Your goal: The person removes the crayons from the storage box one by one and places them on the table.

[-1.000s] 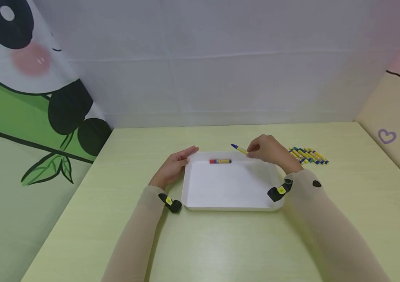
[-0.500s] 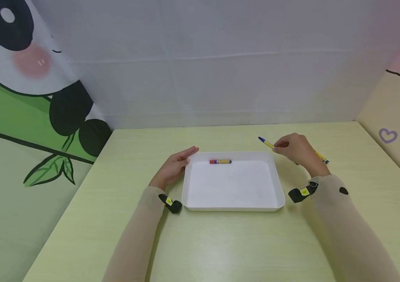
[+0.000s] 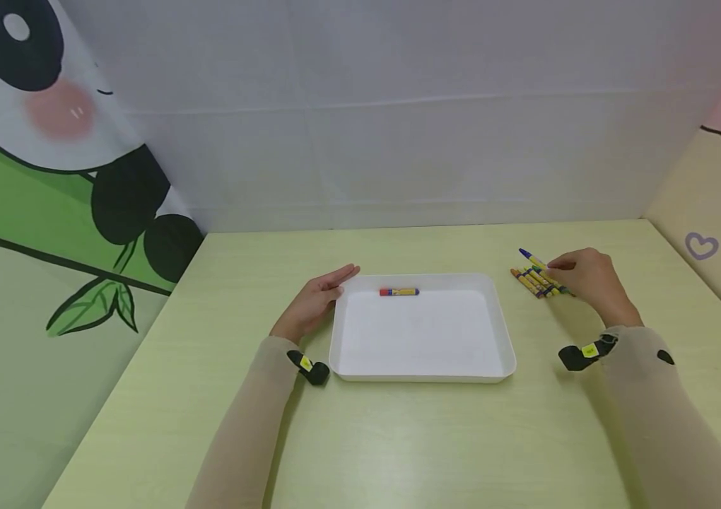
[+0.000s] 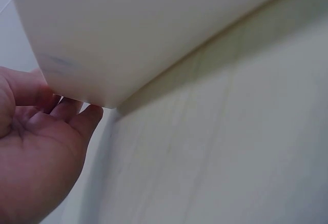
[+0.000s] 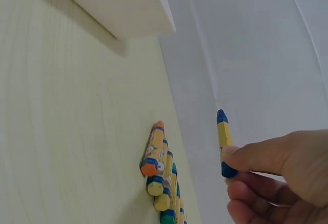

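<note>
A blue crayon (image 5: 223,131) with a yellow wrapper is pinched between the thumb and fingers of my right hand (image 3: 592,281). Its pointed tip faces up and away, above the row of crayons (image 3: 528,282) on the table. In the right wrist view an orange crayon (image 5: 154,149) lies nearest in that row; my hand covers part of the row in the head view. My left hand (image 3: 314,300) holds the far left corner of the white tray (image 3: 424,339), thumb at the rim. Near the tray's back edge lies a red crayon (image 3: 399,292) with a yellow wrapper.
The pale wooden table (image 3: 411,438) meets a light grey curtain-like backdrop (image 3: 399,155) at the back. Printed panels stand at both sides, with a cartoon panda (image 3: 55,120) on the left one.
My right hand has carried the blue crayon rightward from over the tray's back edge to above the row of crayons. The left hand, tray and red crayon stay in place.
</note>
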### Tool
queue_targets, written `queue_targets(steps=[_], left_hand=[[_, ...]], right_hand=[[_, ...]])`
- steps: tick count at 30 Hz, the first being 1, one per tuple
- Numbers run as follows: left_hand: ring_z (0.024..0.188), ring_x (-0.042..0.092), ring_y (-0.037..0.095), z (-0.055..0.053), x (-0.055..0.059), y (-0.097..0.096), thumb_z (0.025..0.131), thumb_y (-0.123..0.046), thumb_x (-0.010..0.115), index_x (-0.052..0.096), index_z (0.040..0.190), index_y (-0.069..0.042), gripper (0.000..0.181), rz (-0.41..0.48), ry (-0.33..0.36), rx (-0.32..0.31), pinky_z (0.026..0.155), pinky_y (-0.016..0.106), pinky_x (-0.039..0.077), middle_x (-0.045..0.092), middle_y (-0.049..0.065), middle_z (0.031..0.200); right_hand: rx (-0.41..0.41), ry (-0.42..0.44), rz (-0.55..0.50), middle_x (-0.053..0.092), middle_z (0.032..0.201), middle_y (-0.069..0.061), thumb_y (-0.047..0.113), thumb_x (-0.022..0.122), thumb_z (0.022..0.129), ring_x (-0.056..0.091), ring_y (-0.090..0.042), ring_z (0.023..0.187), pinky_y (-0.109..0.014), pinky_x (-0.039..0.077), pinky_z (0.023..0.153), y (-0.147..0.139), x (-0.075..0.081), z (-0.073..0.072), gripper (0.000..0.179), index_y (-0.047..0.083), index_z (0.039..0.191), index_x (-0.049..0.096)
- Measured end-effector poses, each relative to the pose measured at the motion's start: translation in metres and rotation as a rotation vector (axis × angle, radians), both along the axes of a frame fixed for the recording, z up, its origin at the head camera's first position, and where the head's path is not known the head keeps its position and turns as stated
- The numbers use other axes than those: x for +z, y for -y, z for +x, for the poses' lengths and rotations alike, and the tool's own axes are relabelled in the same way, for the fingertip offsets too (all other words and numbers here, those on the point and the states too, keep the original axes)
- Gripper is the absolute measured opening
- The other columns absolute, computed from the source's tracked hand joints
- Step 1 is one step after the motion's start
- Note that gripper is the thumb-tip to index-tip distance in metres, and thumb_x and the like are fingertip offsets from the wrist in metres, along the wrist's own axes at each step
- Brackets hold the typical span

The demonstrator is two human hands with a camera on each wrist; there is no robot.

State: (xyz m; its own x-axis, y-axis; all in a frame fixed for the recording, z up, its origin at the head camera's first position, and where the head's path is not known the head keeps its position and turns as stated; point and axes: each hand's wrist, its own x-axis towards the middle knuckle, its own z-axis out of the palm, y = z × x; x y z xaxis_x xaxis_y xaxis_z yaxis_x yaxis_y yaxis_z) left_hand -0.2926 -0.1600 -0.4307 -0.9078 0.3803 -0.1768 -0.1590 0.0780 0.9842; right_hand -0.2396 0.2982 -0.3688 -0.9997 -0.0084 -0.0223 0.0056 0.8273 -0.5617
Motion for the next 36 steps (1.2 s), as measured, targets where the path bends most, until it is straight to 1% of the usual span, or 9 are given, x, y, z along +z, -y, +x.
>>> queue_targets(steps=[7, 14, 17, 22, 30, 33, 36], left_hand=[[0.146, 0.024, 0.014, 0.001, 0.0, 0.001, 0.102, -0.002, 0.037, 0.04, 0.148, -0.021, 0.05, -0.004, 0.0, -0.002, 0.117, 0.04, 0.027, 0.041, -0.01, 0.151], [0.146, 0.023, 0.015, 0.0, 0.0, 0.001, 0.102, -0.001, 0.036, 0.035, 0.15, -0.017, 0.05, -0.003, -0.014, -0.016, 0.118, 0.041, 0.027, 0.039, -0.007, 0.153], [0.147, 0.023, 0.015, 0.001, 0.0, 0.001, 0.102, -0.001, 0.036, 0.035, 0.15, -0.016, 0.05, -0.002, -0.015, -0.017, 0.118, 0.041, 0.027, 0.038, -0.007, 0.153], [0.146, 0.023, 0.015, 0.0, 0.0, 0.001, 0.102, -0.001, 0.036, 0.035, 0.15, -0.016, 0.05, 0.003, -0.01, -0.014, 0.118, 0.04, 0.026, 0.039, -0.006, 0.153], [0.147, 0.022, 0.014, -0.002, -0.003, 0.001, 0.102, -0.001, 0.036, 0.035, 0.15, -0.016, 0.05, 0.007, -0.01, -0.015, 0.118, 0.039, 0.025, 0.039, -0.007, 0.153], [0.147, 0.022, 0.014, -0.003, -0.003, 0.001, 0.102, 0.0, 0.036, 0.034, 0.15, -0.015, 0.05, 0.007, -0.014, -0.02, 0.118, 0.04, 0.025, 0.039, -0.006, 0.153], [0.147, 0.021, 0.014, -0.003, -0.004, 0.001, 0.102, 0.0, 0.036, 0.034, 0.15, -0.015, 0.05, 0.008, -0.012, -0.02, 0.118, 0.039, 0.025, 0.039, -0.007, 0.153]], right_hand=[[-0.054, -0.032, 0.002, 0.062, 0.114, -0.032, 0.023, 0.058, 0.095, 0.06, -0.045, 0.099, -0.047, 0.052, 0.072, -0.019, -0.007, 0.004, 0.038, -0.008, 0.115, 0.064], [-0.097, -0.034, 0.018, 0.062, 0.113, -0.033, 0.024, 0.057, 0.095, 0.06, -0.045, 0.096, -0.048, 0.051, 0.07, -0.038, -0.016, 0.007, 0.038, -0.009, 0.113, 0.064], [-0.109, -0.042, 0.025, 0.062, 0.112, -0.033, 0.022, 0.056, 0.095, 0.059, -0.045, 0.095, -0.047, 0.05, 0.069, -0.046, -0.02, 0.007, 0.037, -0.01, 0.112, 0.065], [-0.129, -0.036, 0.043, 0.062, 0.11, -0.034, 0.02, 0.056, 0.094, 0.059, -0.046, 0.094, -0.041, 0.049, 0.064, -0.056, -0.027, 0.008, 0.036, -0.011, 0.11, 0.064], [-0.135, -0.015, 0.055, 0.06, 0.112, -0.036, 0.019, 0.056, 0.094, 0.056, -0.048, 0.097, -0.047, 0.048, 0.069, -0.067, -0.034, 0.008, 0.036, -0.013, 0.11, 0.063], [-0.14, 0.006, 0.057, 0.059, 0.112, -0.037, 0.017, 0.056, 0.094, 0.056, -0.049, 0.096, -0.048, 0.049, 0.069, -0.07, -0.036, 0.008, 0.036, -0.014, 0.11, 0.063], [-0.147, 0.032, 0.06, 0.058, 0.113, -0.038, 0.016, 0.056, 0.094, 0.055, -0.051, 0.097, -0.052, 0.048, 0.072, -0.072, -0.037, 0.008, 0.035, -0.014, 0.111, 0.062]])
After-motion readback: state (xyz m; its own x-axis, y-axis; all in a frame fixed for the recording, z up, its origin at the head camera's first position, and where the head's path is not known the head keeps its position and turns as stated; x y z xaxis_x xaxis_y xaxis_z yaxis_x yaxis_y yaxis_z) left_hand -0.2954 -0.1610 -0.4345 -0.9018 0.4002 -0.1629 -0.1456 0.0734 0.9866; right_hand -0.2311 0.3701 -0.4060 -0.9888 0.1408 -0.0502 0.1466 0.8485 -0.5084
